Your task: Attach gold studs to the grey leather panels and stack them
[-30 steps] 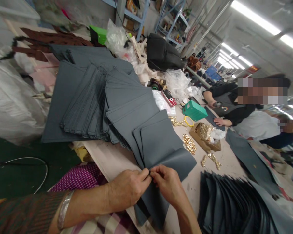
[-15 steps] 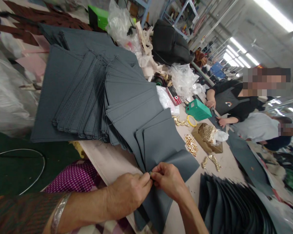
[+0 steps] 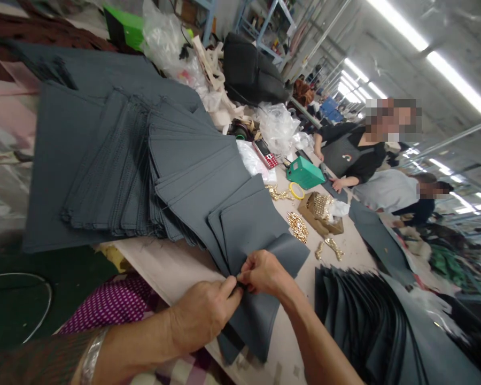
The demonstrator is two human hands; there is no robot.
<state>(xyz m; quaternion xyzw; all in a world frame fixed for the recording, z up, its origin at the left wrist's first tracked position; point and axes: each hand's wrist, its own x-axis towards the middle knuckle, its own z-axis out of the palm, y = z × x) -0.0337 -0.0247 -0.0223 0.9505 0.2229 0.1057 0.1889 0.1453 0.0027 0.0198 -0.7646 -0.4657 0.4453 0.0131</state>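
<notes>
pale worktop (image 3: 172, 267): my l. hand (image 3: 204, 310) & r. hand (image 3: 263, 271) pinch grey panel (image 3: 260, 323), prob. working edge; next needs steady fingers.

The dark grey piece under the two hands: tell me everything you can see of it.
The dark grey piece is smooth, leather-like sheet with a dull sheen, bent rather than flat. The left hand and right hand appear to pinch it where they meet, though they hide the exact spot. It widens from there toward the table's near edge. Whether the curled flap beyond belongs to it is unclear.
</notes>
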